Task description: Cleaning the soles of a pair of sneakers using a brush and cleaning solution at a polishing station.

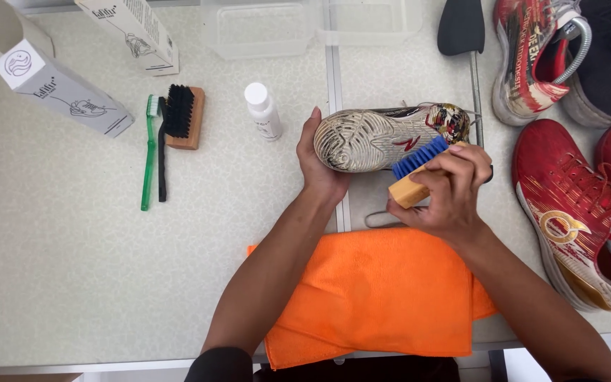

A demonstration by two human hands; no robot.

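My left hand (317,166) grips the toe end of a sneaker (380,138) that is turned so its pale, dirty sole faces me. My right hand (454,187) holds a wooden brush with blue bristles (419,166). The bristles press against the lower edge of the sole near its middle. An orange cloth (376,290) lies spread on the table below both hands, under my forearms.
A small white bottle (263,110) stands left of the sneaker. A green toothbrush (150,148), a black toothbrush and a black-bristled wooden brush (184,117) lie further left, beside two white boxes (65,88). Red sneakers (574,205) and a shoe tree (464,42) sit right.
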